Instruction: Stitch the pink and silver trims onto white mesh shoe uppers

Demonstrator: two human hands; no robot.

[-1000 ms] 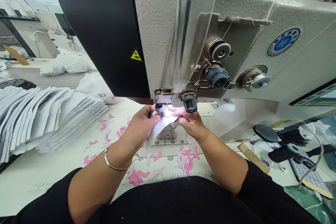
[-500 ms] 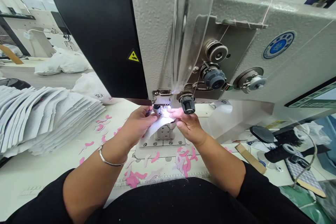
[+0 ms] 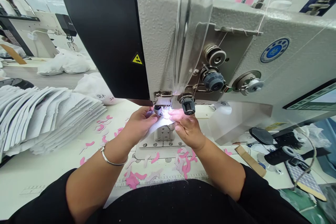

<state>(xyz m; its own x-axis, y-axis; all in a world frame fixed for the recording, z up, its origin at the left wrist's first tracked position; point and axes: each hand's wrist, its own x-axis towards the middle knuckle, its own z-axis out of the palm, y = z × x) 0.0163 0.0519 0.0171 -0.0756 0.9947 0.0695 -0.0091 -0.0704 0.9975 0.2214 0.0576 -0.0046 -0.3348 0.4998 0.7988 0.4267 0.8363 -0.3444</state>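
Observation:
Under the lit needle of an industrial sewing machine (image 3: pixel 157 42), a strip of white perforated fabric (image 3: pixel 160 125) lies across the needle plate (image 3: pixel 164 133). My left hand (image 3: pixel 139 124) pinches the strip's left side, close to the presser foot (image 3: pixel 158 111). My right hand (image 3: pixel 187 127) grips its right side, with the fingertips near the needle. The needle point is hidden by glare and fingers. A metal bangle (image 3: pixel 111 159) circles my left wrist.
A tall stack of grey fabric pieces (image 3: pixel 44 119) lies on the white table (image 3: pixel 34 189) at left. Pink scraps (image 3: pixel 132 180) are scattered around the machine bed. White bags (image 3: pixel 63 63) and another sewing machine (image 3: pixel 39 35) stand behind. Black parts and tools (image 3: pixel 280 150) lie at right.
My head view has shifted slightly. Both hands stay at the needle, and the loose lower end of the fabric strip sits a little higher and shorter.

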